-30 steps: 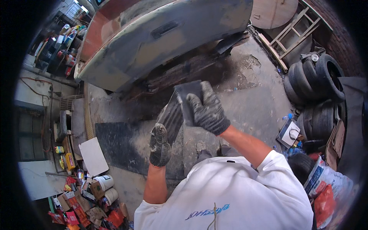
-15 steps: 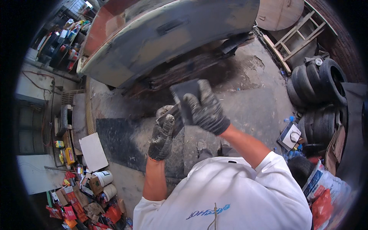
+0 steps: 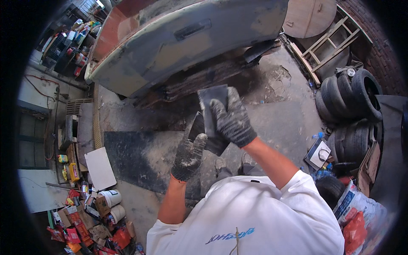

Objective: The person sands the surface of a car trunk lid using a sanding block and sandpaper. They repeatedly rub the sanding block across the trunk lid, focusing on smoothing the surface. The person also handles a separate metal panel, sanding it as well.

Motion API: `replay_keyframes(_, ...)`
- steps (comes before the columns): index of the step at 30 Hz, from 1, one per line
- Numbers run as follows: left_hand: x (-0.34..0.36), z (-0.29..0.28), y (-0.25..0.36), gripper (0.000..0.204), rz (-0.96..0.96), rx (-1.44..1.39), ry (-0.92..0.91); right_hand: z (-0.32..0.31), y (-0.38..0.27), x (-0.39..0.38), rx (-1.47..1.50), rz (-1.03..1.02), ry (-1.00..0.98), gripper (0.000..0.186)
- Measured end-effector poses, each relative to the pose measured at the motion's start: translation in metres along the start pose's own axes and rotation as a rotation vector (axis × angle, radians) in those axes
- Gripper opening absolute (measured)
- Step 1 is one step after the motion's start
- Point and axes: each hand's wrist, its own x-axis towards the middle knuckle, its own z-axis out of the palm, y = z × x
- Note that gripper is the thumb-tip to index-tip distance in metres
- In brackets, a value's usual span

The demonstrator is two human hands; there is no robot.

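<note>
Both my hands wear dark grey work gloves. My right hand (image 3: 231,119) holds a dark grey sheet of sandpaper (image 3: 211,98) up in front of me, fingers spread over its face. My left hand (image 3: 189,155) grips the lower folded part of the same sheet from below. Beyond the sheet stands an old car body (image 3: 178,42), patched with grey filler and rust-red primer, with a door handle recess near its top.
A dark mat (image 3: 136,159) lies on the dusty concrete floor under me. Stacked tyres (image 3: 348,97) and a wooden frame (image 3: 327,38) stand at the right. Cans, buckets and boxes (image 3: 93,212) crowd the lower left. A white board (image 3: 100,168) lies beside the mat.
My left hand slid along the sandpaper and now grips its lower folded part. My right hand kept the sheet raised and shifted slightly.
</note>
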Motion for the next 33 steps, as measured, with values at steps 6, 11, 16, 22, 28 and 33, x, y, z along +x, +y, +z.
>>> replay_keyframes(6,-0.003,0.003,0.002,0.053,0.057,0.178,-0.064,-0.009,-0.015,-0.004,-0.178,-0.101,0.09,0.048)
replay_keyframes(11,-0.009,-0.013,-0.026,0.047,-0.035,-0.544,-0.2,-0.014,-0.027,-0.018,0.048,0.077,-0.266,0.039)
replay_keyframes(16,-0.013,-0.026,-0.046,0.036,0.304,-0.146,-0.287,-0.015,-0.02,-0.022,0.033,-0.082,-0.354,0.048)
replay_keyframes(22,-0.002,-0.019,-0.01,0.032,-0.263,-0.084,-0.075,-0.021,0.019,-0.021,-0.784,-0.333,0.03,0.049)
replay_keyframes(28,0.014,-0.007,-0.005,0.042,0.211,0.01,0.041,-0.016,0.045,-0.027,0.109,0.18,0.028,0.043)
replay_keyframes(33,0.008,-0.001,-0.018,0.067,-0.172,-1.135,-0.098,-0.004,0.044,-0.029,0.503,0.357,0.04,0.03)
